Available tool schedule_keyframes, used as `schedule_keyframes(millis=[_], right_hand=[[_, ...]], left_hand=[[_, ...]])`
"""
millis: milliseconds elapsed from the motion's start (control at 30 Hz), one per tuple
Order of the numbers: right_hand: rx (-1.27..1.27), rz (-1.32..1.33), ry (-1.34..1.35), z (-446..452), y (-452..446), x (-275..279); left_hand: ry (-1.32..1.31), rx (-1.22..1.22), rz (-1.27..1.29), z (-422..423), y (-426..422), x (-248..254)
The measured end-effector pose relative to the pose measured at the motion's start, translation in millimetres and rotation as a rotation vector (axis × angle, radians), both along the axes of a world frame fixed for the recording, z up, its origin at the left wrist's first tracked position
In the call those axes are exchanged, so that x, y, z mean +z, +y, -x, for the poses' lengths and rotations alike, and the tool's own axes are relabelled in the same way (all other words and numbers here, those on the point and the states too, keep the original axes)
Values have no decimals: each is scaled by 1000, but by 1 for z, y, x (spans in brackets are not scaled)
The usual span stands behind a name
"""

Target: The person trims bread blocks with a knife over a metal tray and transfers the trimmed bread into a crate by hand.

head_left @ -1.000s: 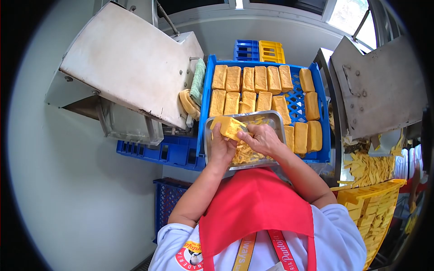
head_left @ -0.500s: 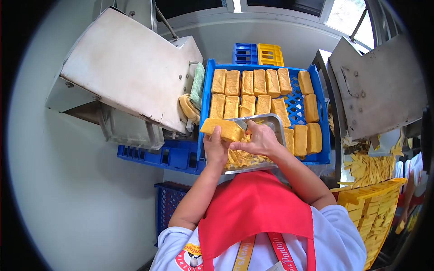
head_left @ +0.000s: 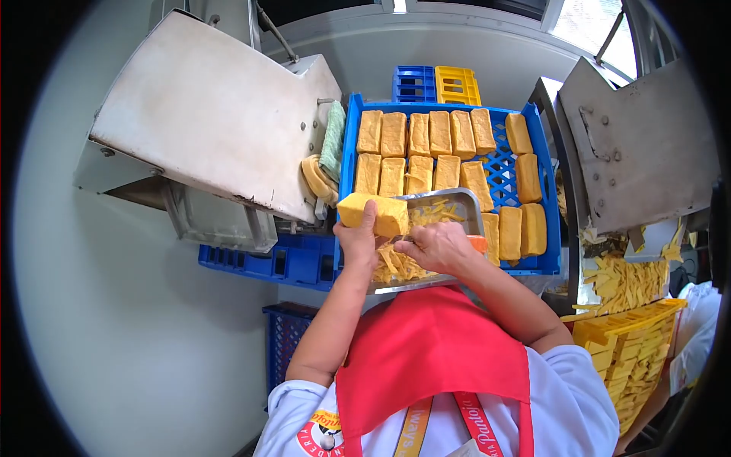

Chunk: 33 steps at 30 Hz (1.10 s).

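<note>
My left hand [head_left: 359, 238] grips a loaf of bread [head_left: 373, 214] from below, its thumb on the near side. The loaf's right end and upper face look pale yellow. Close to its right end, my right hand [head_left: 438, 247] is closed around a knife with an orange handle [head_left: 478, 244]; the blade is mostly hidden. Beneath both hands is a metal tray [head_left: 474, 213] with yellow bread trimmings [head_left: 400, 264] in it. The tray overlaps the near part of a blue crate [head_left: 542, 152], where several brown-crusted loaves [head_left: 440, 133] stand in rows.
A large white machine [head_left: 221, 122] is at the left, with a green cloth [head_left: 333, 141] beside it. Another metal machine [head_left: 640, 152] is at the right, above cut strips [head_left: 624, 286]. A yellow crate [head_left: 628, 327] holds bread pieces. Another person's sleeve [head_left: 697, 320] shows at the far right.
The loaf has turned in my left hand, showing a paler face. My right hand has moved down and slightly right, away from the loaf. The person at the far right has moved nearer the yellow crate.
</note>
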State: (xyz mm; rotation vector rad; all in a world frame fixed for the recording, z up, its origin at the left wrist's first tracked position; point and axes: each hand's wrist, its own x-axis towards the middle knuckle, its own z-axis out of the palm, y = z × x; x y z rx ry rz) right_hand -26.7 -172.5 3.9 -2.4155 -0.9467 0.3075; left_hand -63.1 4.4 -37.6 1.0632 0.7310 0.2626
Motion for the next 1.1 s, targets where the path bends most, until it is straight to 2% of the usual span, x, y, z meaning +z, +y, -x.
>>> schedule_keyframes(millis=[33,133,200,233,267,300,333,367,400,500,567,600,667,867,1000,1100], right_hand=[[5,5,0,-2,-5,0],[-85,-112,-35,-9,-10,-3],[-166,-287,277,-15,-9,-6],[-166,-421,302,-18,-4,-20],[-174,-416,296,-20,-7,-31],[-258,-506,597,-20,-6,-29],[-341,-593,901,-19,-4,-26],[-350,-637,1002,-17,-5,-21],[-356,-637,1002,-17,-7,-22],[-305,-564,957,-15,-17,-27],[-259,-190,83,-15,-23,-25],[-260,-191,86,-15,-23,-16],[-220,70,36,-15,-26,4],[-211,26,-149,-7,-24,0],[-232,19,-174,-6,-23,-6],[-203,-17,-90,-12,-22,-10]], left_hand=[[100,-14,-68,-4,7,-3],[54,-46,-166,-12,19,-18],[26,-83,-196,-13,17,-20],[-11,-42,-141,-11,8,-7],[-49,-1,-86,-12,2,0],[-52,-7,-80,-13,3,-2],[-195,-75,1,-13,7,-5],[-335,-143,83,-13,9,-7],[-334,-147,87,-15,5,-6],[-303,-69,160,-18,-6,-3],[-305,-106,-36,-26,-4,1],[-301,-107,-37,-28,-3,5],[-246,-123,-173,-30,-4,12],[-306,-145,-148,-39,-5,8],[-267,-237,-120,-43,0,9],[-290,-288,-50,-48,1,10]])
